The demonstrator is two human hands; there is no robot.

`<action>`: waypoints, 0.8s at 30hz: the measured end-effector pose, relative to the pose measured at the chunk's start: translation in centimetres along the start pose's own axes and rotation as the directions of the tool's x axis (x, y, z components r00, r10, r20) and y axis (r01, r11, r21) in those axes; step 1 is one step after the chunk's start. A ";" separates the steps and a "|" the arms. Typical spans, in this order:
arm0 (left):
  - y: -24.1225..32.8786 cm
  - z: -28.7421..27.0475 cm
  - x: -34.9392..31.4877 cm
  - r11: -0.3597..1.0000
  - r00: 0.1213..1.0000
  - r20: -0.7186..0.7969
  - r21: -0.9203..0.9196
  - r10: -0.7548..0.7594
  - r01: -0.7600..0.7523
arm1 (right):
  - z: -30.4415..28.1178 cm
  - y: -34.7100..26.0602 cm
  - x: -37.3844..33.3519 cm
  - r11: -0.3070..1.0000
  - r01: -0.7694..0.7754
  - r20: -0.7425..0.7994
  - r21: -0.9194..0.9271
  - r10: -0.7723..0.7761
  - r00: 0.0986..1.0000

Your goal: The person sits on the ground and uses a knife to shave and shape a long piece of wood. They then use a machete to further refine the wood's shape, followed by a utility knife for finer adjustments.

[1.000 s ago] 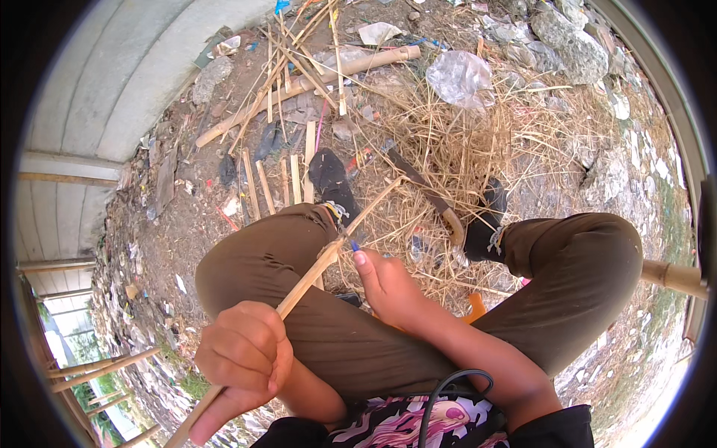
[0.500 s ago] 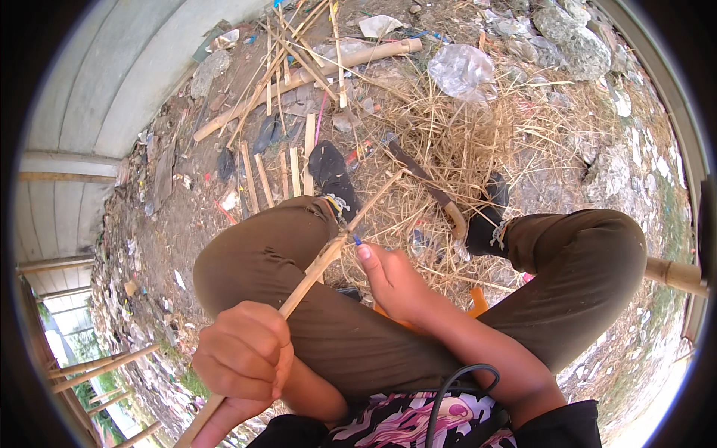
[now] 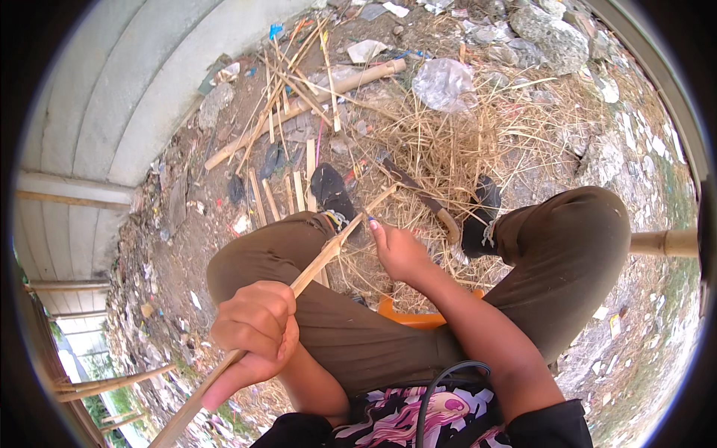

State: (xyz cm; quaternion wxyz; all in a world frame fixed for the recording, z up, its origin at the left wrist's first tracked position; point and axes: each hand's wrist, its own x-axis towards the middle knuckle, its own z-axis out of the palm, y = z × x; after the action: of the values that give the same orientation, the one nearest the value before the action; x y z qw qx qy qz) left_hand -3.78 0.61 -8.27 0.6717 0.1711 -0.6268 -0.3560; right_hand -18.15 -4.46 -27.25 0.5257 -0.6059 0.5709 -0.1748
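Observation:
A long pale bamboo strip (image 3: 318,269) slants from lower left up over my right thigh area toward the ground between my feet. My left hand (image 3: 255,328) is wrapped in a fist round its lower part, thumb pointing down along it. Closed near the upper part is my right hand (image 3: 403,252), thumb beside the strip. A small blue end of a tool (image 3: 370,218) peeks out at that thumb; the rest is hidden, so its kind cannot be made out. Rough shavings stick out from the strip just below this spot.
A machete-like blade with a wooden handle (image 3: 449,222) lies between my shoes, by dry straw (image 3: 478,134). Cut bamboo strips (image 3: 311,168) and a thick bamboo pole (image 3: 347,84) lie ahead. Something orange (image 3: 418,319) shows between my legs. A wall (image 3: 149,89) stands left.
My right hand has slid up and slightly right along the strip, toward its far end. My left hand has shifted a little right, still gripping. The view has tilted slightly.

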 end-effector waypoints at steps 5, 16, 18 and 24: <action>0.1 -0.3 -0.5 0.999 0.989 -0.147 0.043 0.016 -0.009 | 0.2 -2.2 -2.4 0.973 0.196 -0.003 0.123 -0.197 0.980; -0.2 -0.2 -0.7 0.999 0.999 -0.034 -0.029 0.038 -0.039 | 0.6 -1.7 -1.1 1.000 0.020 0.013 0.016 -0.020 1.000; -0.5 0.4 -0.6 0.997 0.998 0.009 -0.060 0.057 -0.057 | 0.0 -0.1 -0.5 0.999 0.033 -0.004 -0.014 -0.033 0.999; 0.4 0.6 -0.9 0.997 0.978 -0.194 0.016 0.071 -0.069 | 0.5 -1.4 -2.3 0.975 0.177 -0.011 0.134 -0.177 0.984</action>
State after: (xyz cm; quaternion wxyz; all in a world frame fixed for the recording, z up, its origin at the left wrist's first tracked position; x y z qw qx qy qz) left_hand -4.21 1.60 -8.59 0.7412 0.1859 -0.5652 -0.3109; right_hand -17.64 -2.54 -25.39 0.5478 -0.6178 0.5014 -0.2587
